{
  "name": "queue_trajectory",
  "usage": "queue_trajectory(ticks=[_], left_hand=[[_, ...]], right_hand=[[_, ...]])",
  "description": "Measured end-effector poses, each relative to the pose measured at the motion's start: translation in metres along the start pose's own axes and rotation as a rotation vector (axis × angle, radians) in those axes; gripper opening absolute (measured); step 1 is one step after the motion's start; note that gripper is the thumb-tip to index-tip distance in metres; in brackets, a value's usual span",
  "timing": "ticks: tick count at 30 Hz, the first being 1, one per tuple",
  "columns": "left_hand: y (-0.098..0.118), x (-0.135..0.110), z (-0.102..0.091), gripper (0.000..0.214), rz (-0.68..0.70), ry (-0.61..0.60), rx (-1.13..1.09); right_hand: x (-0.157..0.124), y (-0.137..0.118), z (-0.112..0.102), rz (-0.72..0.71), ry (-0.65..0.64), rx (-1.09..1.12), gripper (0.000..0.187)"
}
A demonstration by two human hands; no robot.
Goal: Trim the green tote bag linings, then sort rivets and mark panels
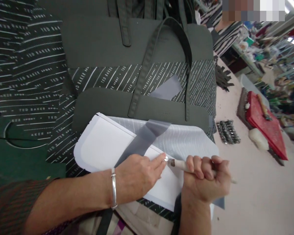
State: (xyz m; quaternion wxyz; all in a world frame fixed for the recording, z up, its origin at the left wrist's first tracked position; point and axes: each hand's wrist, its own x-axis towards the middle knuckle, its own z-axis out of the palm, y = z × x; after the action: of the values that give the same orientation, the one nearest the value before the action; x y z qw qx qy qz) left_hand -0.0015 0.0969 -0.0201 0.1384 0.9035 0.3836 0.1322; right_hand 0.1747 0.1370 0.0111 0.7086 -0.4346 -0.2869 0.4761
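My left hand (pixel 137 174), with a silver bangle on the wrist, presses its fingertips on a small silver metal fitting (pixel 166 159) lying on a white template sheet (pixel 105 147). My right hand (pixel 205 178) is fisted round a pale-handled tool (pixel 178 164) whose dark tip touches the fitting. A grey strap (pixel 144 137) crosses the sheet diagonally. Behind it lies a dark green bag panel (pixel 142 49) with handles and a striped printed band.
More striped printed panels (pixel 26 75) are stacked at the left. On the pale table (pixel 254 195) to the right lie a pile of small metal fittings (pixel 227 131), a red board (pixel 267 127) with a hammer, and a white lump (pixel 258 138). A person in stripes stands far back.
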Motion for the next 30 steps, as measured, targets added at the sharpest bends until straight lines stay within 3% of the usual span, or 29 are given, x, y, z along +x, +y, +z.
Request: queue_trajectory(ticks=[3, 11, 17, 22, 25, 30], left_hand=[[0.000, 0.000, 0.000, 0.039, -0.008, 0.007, 0.004], [0.001, -0.001, 0.000, 0.039, 0.004, 0.016, 0.005], [0.001, -0.003, -0.002, 0.042, 0.009, 0.014, -0.013], [0.001, -0.003, -0.005, 0.043, 0.025, 0.002, -0.011], [0.002, -0.002, -0.007, 0.043, 0.024, 0.002, -0.029], [0.000, 0.000, -0.010, 0.038, 0.001, -0.014, -0.073]], right_hand=[[0.001, 0.001, -0.003, -0.014, -0.008, 0.010, 0.023], [-0.006, 0.001, 0.016, -0.068, -0.040, -0.095, 0.023], [-0.002, -0.001, 0.006, 0.025, 0.088, -0.038, 0.032], [-0.001, -0.002, 0.007, 0.038, 0.110, -0.043, 0.038], [-0.003, -0.002, 0.012, 0.028, 0.072, -0.076, 0.034], [-0.014, 0.000, 0.029, -0.068, -0.157, -0.283, 0.022]])
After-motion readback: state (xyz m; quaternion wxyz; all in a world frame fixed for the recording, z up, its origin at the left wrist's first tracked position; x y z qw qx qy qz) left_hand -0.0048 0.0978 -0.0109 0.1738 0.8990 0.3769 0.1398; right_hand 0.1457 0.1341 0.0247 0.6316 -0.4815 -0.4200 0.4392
